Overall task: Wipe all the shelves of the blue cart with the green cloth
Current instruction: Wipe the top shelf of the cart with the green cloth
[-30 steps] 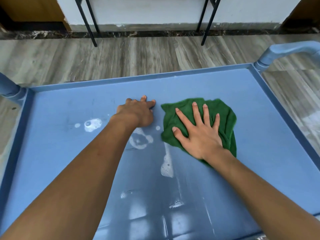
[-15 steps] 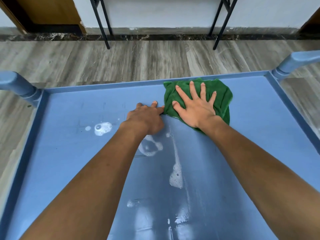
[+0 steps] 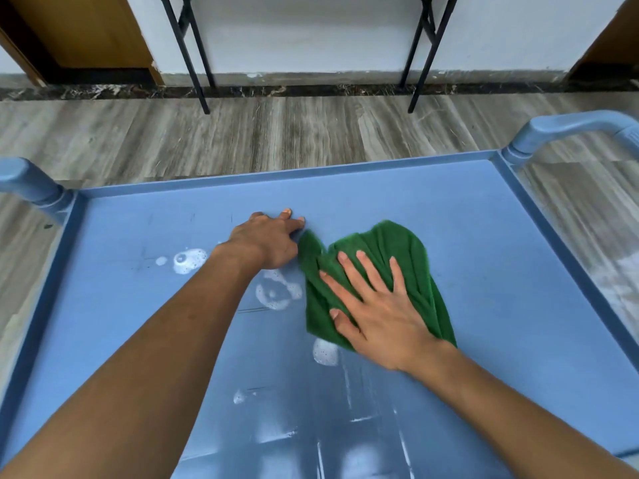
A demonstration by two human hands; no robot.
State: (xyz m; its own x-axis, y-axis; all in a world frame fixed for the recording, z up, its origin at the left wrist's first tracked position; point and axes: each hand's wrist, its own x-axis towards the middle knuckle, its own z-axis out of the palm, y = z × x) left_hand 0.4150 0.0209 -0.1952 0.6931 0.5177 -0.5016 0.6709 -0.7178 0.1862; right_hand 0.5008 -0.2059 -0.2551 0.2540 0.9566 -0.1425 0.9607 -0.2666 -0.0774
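The green cloth (image 3: 380, 281) lies bunched on the top shelf (image 3: 501, 271) of the blue cart (image 3: 276, 174), a little right of the shelf's middle, well clear of the raised rim all round. It looks soft and limp, folding into loose ridges, so it is probably light and likely damp from the suds. There is no handle or stiff edge; I judge it handles best under a flat palm pressing down on its thick middle, since a pinch at one corner would only drag a tail of fabric behind.

The right hand (image 3: 383, 316) lies on the cloth in just that way, open and flat, fingers spread, clasping nothing. The left hand (image 3: 269, 242) rests just left of the cloth's far corner, close enough that I cannot tell whether it touches; it holds nothing, its fingers loosely curled against the shelf, seemingly bracing.

The shelf is hard, smooth and wet-looking on the side of the cloth nearer the person, so the cloth should slide easily.

Count: one cloth, two hands, one shelf in view with two post tops at its far corners, any lower shelves hidden. About five separate foam patches (image 3: 190, 261) remain, three left of the cloth and two nearer the person, plus thin streaks.
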